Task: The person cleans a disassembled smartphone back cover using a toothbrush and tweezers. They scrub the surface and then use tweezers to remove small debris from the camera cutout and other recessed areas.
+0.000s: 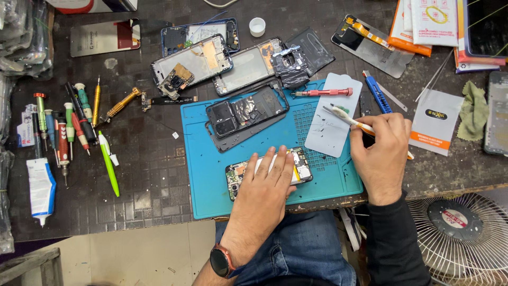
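My left hand [264, 188] lies flat on an opened phone [236, 176] with its circuit board bare, which rests on the blue work mat [203, 159] near the table's front edge. My right hand [381, 151] grips a toothbrush [344, 115] with an orange-and-white handle; its bristles point left over a grey plastic card [330, 119] on the mat's right side. A black phone back cover and frame [246, 114] sit further back on the mat.
Several screwdrivers [63, 124], a green pen [109, 164] and a glue tube [41, 190] lie at the left. Disassembled phones [193, 61] sit behind the mat. A red screwdriver [323, 92], blue cutter [377, 92], packets [423, 24] and green cloth [473, 111] are at right. A fan [457, 233] stands below.
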